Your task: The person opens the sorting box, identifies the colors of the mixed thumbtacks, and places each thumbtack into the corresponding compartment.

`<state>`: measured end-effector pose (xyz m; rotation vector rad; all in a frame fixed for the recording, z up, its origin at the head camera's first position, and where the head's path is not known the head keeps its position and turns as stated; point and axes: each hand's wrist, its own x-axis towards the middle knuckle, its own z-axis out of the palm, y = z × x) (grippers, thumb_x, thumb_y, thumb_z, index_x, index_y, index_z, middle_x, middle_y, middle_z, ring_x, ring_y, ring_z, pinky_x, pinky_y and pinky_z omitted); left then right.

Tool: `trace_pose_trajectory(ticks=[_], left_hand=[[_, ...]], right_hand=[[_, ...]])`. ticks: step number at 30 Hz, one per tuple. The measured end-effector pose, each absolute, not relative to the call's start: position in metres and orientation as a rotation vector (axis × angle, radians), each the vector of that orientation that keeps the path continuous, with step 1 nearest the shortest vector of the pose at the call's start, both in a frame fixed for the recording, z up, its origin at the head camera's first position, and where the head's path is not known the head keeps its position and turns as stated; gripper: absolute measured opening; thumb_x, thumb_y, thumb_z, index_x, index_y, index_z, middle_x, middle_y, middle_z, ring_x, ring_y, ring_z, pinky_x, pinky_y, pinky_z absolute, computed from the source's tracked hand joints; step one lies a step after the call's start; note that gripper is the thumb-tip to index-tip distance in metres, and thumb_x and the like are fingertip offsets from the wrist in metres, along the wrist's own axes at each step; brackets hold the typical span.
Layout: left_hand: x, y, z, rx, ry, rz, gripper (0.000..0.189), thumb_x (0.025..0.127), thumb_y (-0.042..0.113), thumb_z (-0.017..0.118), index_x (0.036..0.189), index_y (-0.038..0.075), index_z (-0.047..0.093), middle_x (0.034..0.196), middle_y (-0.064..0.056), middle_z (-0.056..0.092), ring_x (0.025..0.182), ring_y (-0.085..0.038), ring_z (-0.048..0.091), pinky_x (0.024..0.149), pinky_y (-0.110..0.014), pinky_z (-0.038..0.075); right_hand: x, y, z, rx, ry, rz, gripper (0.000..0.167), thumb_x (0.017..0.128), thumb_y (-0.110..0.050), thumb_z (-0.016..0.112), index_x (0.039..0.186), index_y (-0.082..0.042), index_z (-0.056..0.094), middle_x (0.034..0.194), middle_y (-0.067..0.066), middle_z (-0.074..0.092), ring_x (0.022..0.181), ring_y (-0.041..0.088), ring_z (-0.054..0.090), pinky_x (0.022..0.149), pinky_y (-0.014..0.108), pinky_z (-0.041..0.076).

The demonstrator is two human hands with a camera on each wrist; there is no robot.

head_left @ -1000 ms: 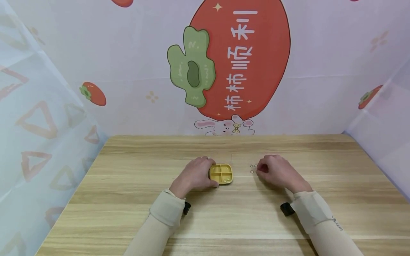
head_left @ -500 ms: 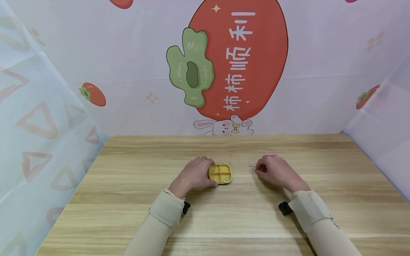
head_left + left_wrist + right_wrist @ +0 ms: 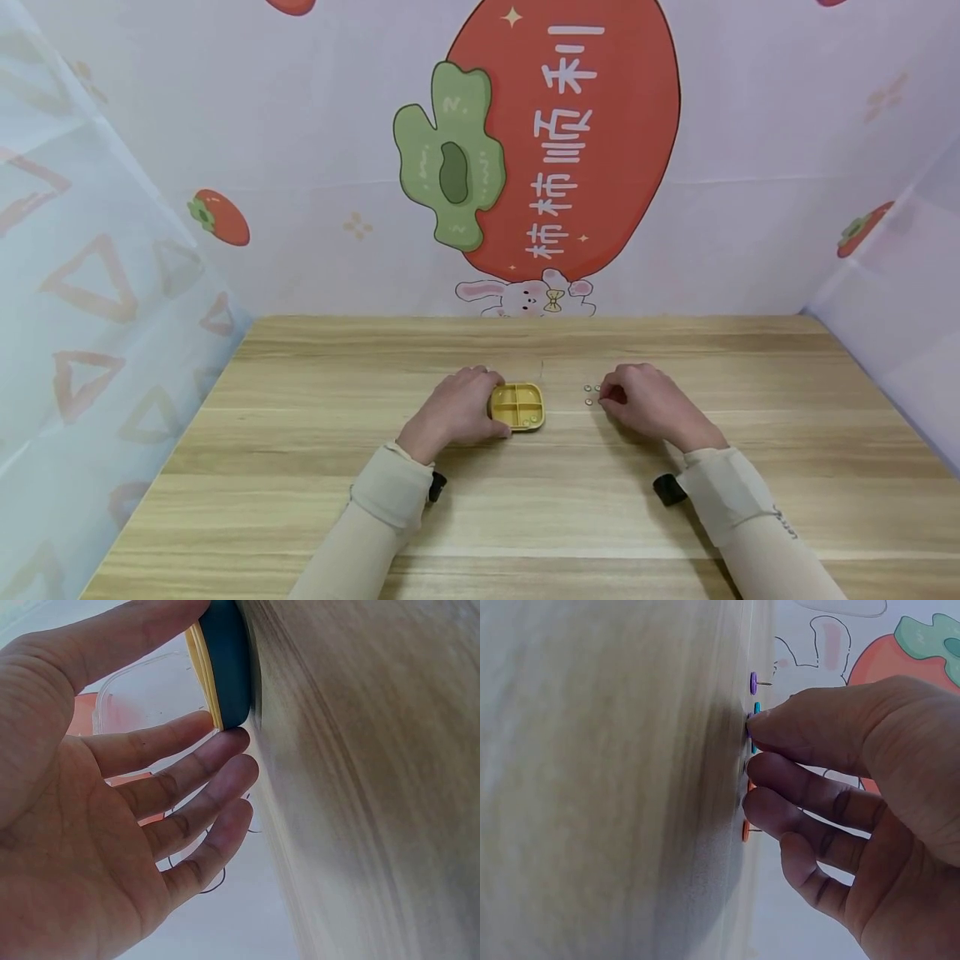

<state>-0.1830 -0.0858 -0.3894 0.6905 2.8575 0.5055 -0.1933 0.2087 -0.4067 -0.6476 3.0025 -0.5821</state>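
Note:
My left hand (image 3: 459,408) grips the left side of a small yellow four-compartment box (image 3: 517,407), thumb at the near edge and fingers at the far one. In the left wrist view the box (image 3: 225,667) shows a dark teal base, and a clear lid (image 3: 142,705) stands raised behind it. Several small thumbtacks, barely readable, lie in its near right compartment. My right hand (image 3: 648,404) is bent down over a group of thumbtacks (image 3: 588,402). In the right wrist view its thumb tip pinches at a purple thumbtack (image 3: 749,724); the index finger is hidden.
Around the right fingers lie other thumbtacks: a purple one (image 3: 754,683) with its pin up, a teal one (image 3: 757,707) and an orange one (image 3: 745,831). A patterned cloth wall (image 3: 337,125) borders the wooden table (image 3: 525,517) at the back.
Both hands stay in nearly the same place, left on the box and right at the thumbtacks. Only a slight shift of the head view is visible.

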Motion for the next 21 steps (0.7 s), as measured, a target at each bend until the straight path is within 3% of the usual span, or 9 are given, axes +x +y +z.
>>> trace_pose_trajectory(ticks=[15, 21], left_hand=[[-0.182, -0.0844, -0.3881, 0.681, 2.844, 0.521, 0.066, 0.077, 0.037, 0.09, 0.128, 0.003, 0.065, 0.111, -0.007, 0.065, 0.098, -0.022, 0.057, 0.092, -0.043, 0.049], [-0.1822, -0.0846, -0.3882, 0.673, 2.846, 0.534, 0.065, 0.077, 0.036, 0.09, 0.127, 0.002, 0.065, 0.112, -0.008, 0.065, 0.097, -0.022, 0.056, 0.091, -0.043, 0.049]], right_hand=[[-0.1914, 0.2113, -0.4076, -0.632, 2.99, -0.604, 0.009, 0.087, -0.005, 0.074, 0.088, -0.013, 0.077, 0.084, -0.005, 0.066, 0.074, 0.013, 0.055, 0.07, 0.033, 0.049], [-0.1928, 0.2139, -0.4072, -0.684, 2.999, -0.662, 0.003, 0.089, -0.01, 0.075, 0.086, -0.01, 0.076, 0.083, -0.007, 0.066, 0.074, 0.011, 0.056, 0.071, 0.034, 0.05]])
